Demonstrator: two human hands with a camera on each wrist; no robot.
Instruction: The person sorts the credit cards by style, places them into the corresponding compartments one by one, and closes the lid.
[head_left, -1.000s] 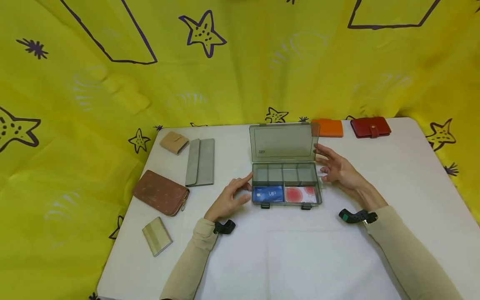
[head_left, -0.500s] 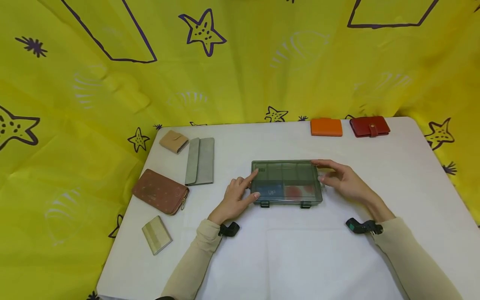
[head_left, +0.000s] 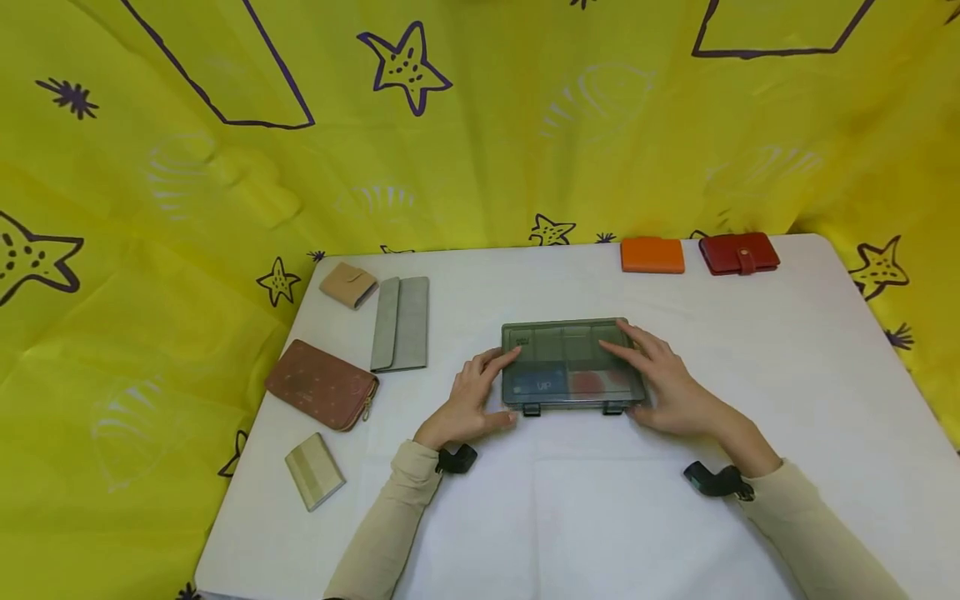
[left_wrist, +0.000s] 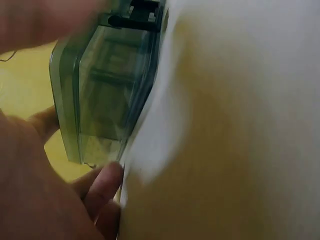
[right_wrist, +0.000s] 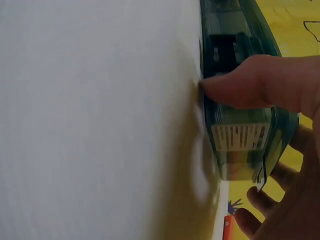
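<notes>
A translucent green plastic compartment box (head_left: 568, 363) lies on the table with its lid down. Blue and red-and-white cards show dimly through the lid. My left hand (head_left: 468, 404) is at the left end, its index fingertip on the lid and its thumb by the front left corner. My right hand (head_left: 671, 392) grips the right end, fingers over the lid and thumb at the front corner. In the right wrist view the thumb (right_wrist: 240, 85) presses the box's side near a black latch (right_wrist: 223, 50), above a barcode label (right_wrist: 240, 136).
On the left lie a tan wallet (head_left: 348, 285), a grey folding wallet (head_left: 401, 323), a brown zip wallet (head_left: 322, 384) and a small beige booklet-like case (head_left: 314, 472). Orange (head_left: 652, 255) and red (head_left: 739, 253) wallets lie at the back right. A yellow patterned cloth (head_left: 480, 150) hangs behind.
The box's lid has swung down from upright onto the base. My right hand has moved from the right side over the lid, its thumb now at the front corner. My left thumb has moved forward.
</notes>
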